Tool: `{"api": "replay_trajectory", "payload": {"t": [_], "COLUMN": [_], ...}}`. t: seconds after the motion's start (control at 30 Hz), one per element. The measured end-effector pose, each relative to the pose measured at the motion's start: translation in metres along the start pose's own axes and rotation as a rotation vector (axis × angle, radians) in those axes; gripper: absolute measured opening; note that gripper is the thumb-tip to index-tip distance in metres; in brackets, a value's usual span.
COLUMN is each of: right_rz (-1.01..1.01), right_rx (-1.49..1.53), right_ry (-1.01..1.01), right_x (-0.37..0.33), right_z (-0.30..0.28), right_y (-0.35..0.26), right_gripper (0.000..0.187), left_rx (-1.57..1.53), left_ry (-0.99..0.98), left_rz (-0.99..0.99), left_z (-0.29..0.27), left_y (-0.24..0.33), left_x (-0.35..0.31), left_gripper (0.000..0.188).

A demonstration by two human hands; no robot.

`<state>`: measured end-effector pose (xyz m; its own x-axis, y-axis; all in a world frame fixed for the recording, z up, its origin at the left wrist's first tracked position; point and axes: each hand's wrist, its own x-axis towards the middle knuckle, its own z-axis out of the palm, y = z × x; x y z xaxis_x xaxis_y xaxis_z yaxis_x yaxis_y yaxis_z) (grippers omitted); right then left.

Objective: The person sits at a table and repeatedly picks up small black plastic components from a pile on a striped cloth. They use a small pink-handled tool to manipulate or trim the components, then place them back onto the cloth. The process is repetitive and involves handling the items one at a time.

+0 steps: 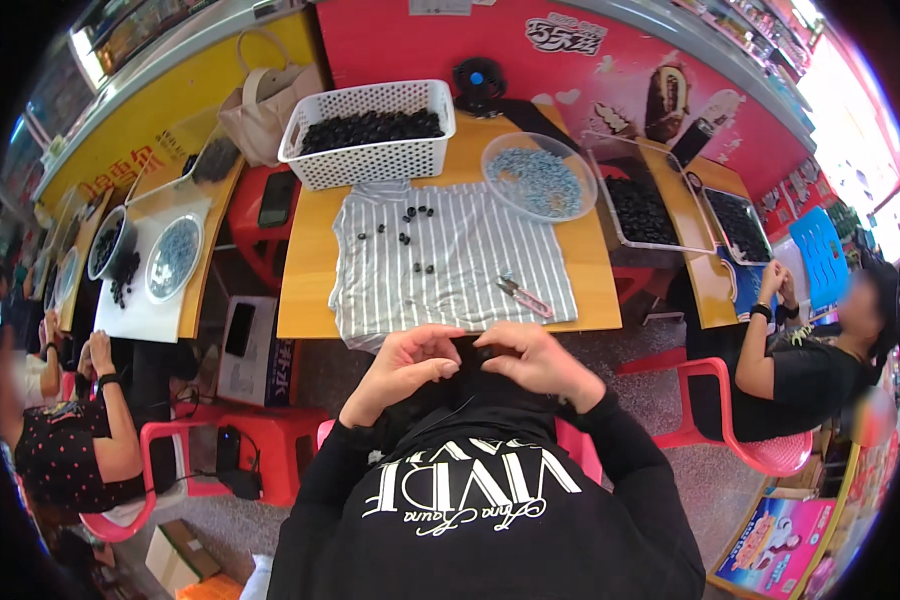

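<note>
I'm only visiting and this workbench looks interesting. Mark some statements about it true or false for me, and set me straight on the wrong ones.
1. The white perforated basket holds many black pieces. True.
2. The round plastic tub holds red pieces. False: the pieces in it are blue.
3. Pink-handled snips lie on the striped cloth. True.
4. Both of the wearer's hands lie flat on the cloth. False: the left hand and right hand are in front of the body, fingers curled.
5. The small fan near the basket is white. False: it is black with a blue centre.
6. A few loose black pieces lie on the cloth. True.
</note>
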<state>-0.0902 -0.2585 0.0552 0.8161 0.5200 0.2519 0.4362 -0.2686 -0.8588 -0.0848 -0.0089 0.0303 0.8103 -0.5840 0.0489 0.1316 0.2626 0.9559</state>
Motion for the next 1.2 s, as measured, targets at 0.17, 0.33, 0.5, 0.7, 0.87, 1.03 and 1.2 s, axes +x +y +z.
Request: {"api": "replay_trajectory", "payload": {"t": [0.17, 0.33, 0.5, 0.7, 0.87, 1.03, 1.2], "right_rz": [0.205, 0.252, 0.123, 0.178, 0.203, 0.205, 0.235], "right_rx": [-0.314, -0.730, -0.408, -0.161, -0.099, -0.093, -0.051], "right_ry": [0.291, 1.002, 0.722, 0.426, 0.367, 0.331, 0.275], "right_x": [-0.014, -0.014, -0.013, -0.035, -0.044, -0.047, -0.051], "right_z": [-0.100, -0.193, -0.126, -0.037, -0.029, -0.028, -0.030], "right_y": [0.032, 0.040, 0.063, 0.060, 0.056, 0.056, 0.044], "right_gripper": [0.022, 0.042, 0.026, 0.021, 0.020, 0.021, 0.021], "left_rx": [0.066, 0.046, 0.017, 0.019, 0.053, 0.089, 0.148], "left_ry": [0.128, 0.217, 0.317, 0.349, 0.364, 0.398, 0.402], "left_rz": [-0.041, -0.032, -0.022, -0.008, -0.006, -0.013, -0.072], "left_z": [-0.007, -0.006, -0.015, -0.014, -0.013, -0.014, -0.025], "left_y": [-0.004, -0.008, -0.006, -0.002, 0.001, 0.009, 0.019], "left_x": [-0.015, -0.029, -0.045, -0.046, -0.043, -0.036, -0.014], "left_gripper": [0.036, 0.035, 0.032, 0.029, 0.028, 0.027, 0.026]}}
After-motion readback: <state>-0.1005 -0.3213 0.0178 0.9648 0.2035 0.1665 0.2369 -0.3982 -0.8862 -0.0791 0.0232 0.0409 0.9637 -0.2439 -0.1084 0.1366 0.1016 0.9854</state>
